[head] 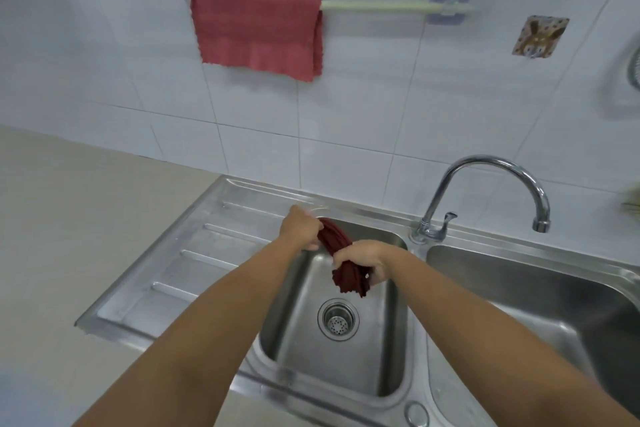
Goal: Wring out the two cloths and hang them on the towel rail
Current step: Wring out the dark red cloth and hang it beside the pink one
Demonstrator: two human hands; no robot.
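Observation:
A dark red cloth, twisted into a rope, is held over the left sink basin. My left hand grips its far end and my right hand grips its near end, with a loose tail hanging below the right hand. A lighter red cloth hangs spread over the left part of the pale green towel rail on the tiled wall. The rail's right half is bare.
A chrome tap arches behind the basins. A second basin lies to the right, a ribbed steel drainboard to the left, then beige counter. The drain strainer sits below the hands. A decorated hook is on the wall.

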